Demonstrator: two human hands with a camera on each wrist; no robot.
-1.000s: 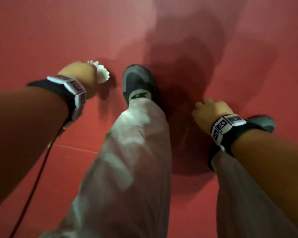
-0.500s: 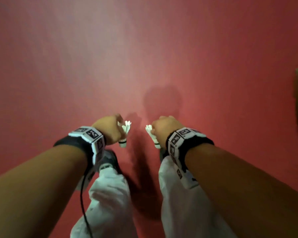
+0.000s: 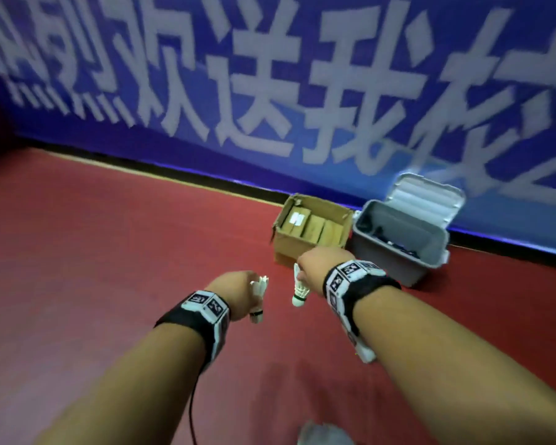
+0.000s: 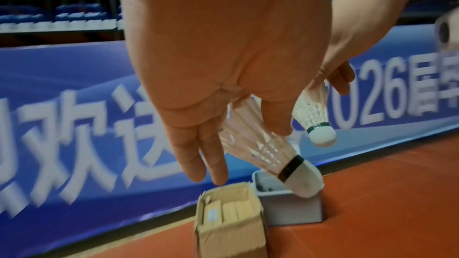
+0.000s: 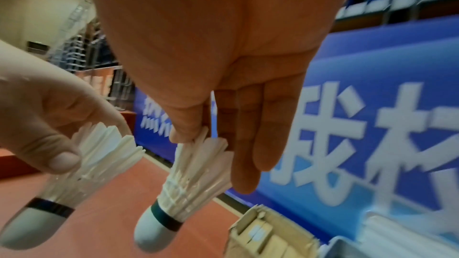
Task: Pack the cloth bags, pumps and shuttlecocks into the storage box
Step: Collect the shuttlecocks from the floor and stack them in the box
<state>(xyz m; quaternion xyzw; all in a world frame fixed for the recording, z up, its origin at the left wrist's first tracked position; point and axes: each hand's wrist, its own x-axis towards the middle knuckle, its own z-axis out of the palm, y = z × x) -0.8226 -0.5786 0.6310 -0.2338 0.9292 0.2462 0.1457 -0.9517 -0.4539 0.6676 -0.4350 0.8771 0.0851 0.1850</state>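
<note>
2 shuttlecocks were now in hand: the left hand (image 3: 238, 292) pinched one shuttlecock (image 3: 259, 297) by its feathers, the right hand (image 3: 318, 268) another (image 3: 299, 289). A second earlier only the left held one. The open storage box (image 3: 398, 245) had come into view ahead by a cardboard box (image 3: 312, 229), so dropping both in looked next.

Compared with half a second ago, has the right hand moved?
Yes. The right hand, pinching its shuttlecock, has neared the cardboard box: the box was far off to its right, now just beyond the knuckles.
</note>
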